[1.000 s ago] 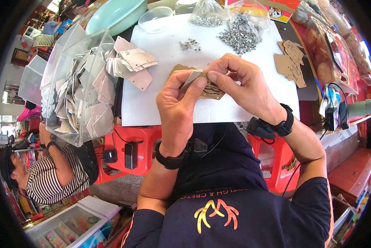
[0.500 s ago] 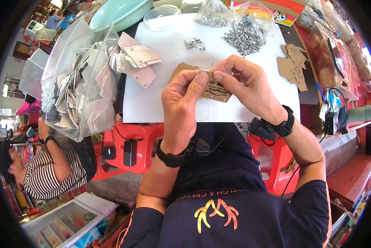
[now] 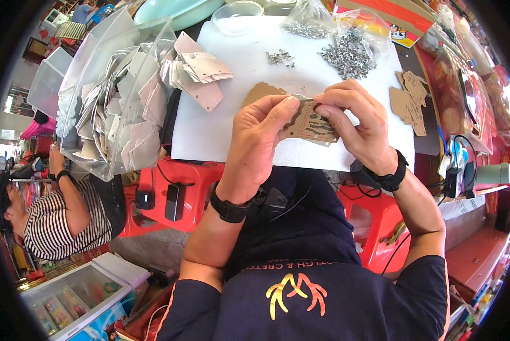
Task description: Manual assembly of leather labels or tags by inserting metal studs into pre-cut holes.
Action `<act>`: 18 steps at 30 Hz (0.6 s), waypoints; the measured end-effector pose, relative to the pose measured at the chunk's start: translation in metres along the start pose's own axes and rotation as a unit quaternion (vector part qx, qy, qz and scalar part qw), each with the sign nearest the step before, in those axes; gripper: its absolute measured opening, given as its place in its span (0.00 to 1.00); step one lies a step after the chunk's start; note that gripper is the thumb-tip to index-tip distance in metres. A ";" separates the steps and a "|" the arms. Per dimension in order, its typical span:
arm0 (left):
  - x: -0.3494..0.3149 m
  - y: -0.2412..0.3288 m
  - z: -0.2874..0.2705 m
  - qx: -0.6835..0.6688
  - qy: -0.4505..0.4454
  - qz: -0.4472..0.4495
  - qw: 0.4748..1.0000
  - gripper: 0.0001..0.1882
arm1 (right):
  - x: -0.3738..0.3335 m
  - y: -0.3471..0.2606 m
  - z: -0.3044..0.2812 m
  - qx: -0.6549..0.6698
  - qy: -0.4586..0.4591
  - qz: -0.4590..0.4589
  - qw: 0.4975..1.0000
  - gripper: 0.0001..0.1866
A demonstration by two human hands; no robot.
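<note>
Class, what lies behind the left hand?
Brown cardboard shows on the white work surface behind the left hand; its lower part is covered, so its full outline cannot be seen.

Heaped metal parts [image 3: 350, 54] and a bin [image 3: 98, 167] of flat pieces [image 3: 151, 94] suggest a workshop (cluttered, too).

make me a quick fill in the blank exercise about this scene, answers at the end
The left hand and right hand hold a printed piece coloured ____.
The larger heap of small metal pieces touches a clear plastic ____.
The clear bin of pale pieces stands on the person's ____ side.
Missing words: brown; bag; left.
</note>
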State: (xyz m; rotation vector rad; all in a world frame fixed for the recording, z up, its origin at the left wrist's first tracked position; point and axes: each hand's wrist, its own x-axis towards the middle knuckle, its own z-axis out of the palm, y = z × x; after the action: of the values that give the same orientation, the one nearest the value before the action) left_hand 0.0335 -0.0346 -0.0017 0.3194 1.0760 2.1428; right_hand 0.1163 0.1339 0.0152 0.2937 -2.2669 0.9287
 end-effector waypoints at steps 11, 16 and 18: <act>0.000 -0.005 -0.001 0.019 0.019 0.038 0.999 0.11 | -0.001 -0.001 -0.003 -0.070 0.004 -0.064 0.995 0.11; -0.001 -0.007 0.002 0.049 0.038 0.072 0.995 0.11 | 0.002 -0.005 0.001 -0.100 0.016 -0.071 0.992 0.11; -0.001 -0.009 0.002 0.048 0.041 0.077 0.995 0.11 | 0.003 -0.007 0.001 -0.111 0.016 -0.067 0.991 0.11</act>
State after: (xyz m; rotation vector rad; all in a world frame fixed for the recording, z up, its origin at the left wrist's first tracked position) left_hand 0.0393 -0.0299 -0.0072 0.3740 1.2387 2.2615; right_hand 0.1165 0.1281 0.0205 0.3257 -2.2656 0.6023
